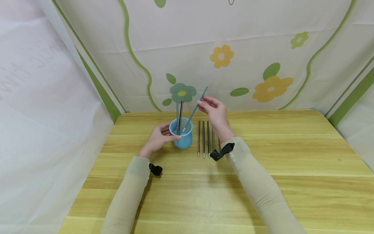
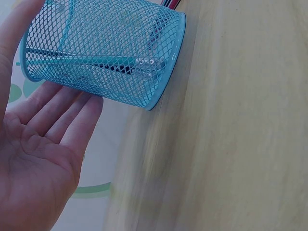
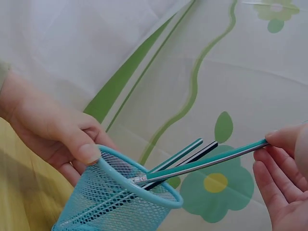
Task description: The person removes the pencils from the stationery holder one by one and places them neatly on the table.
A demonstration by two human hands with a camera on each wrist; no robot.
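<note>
A light-blue mesh pencil cup (image 1: 184,142) stands upright on the table, a teal pencil (image 1: 177,112) and a black pencil (image 1: 181,112) leaning inside it. My left hand (image 1: 157,139) holds the cup from its left side, the thumb at the rim (image 3: 108,166) and the fingers along the far wall. Between thumb and fingertips, my right hand (image 1: 217,113) pinches another teal pencil (image 3: 211,163) near its upper end. That pencil slants down to the left, its metal-and-eraser end (image 3: 140,180) within the cup's mouth.
Right of the cup several pencils (image 1: 203,139) lie side by side on the wooden table (image 1: 292,146), some partly hidden by the right wrist. A flower-patterned curtain (image 1: 190,65) hangs behind the table's back edge. Each wrist wears a black camera mount (image 1: 155,169).
</note>
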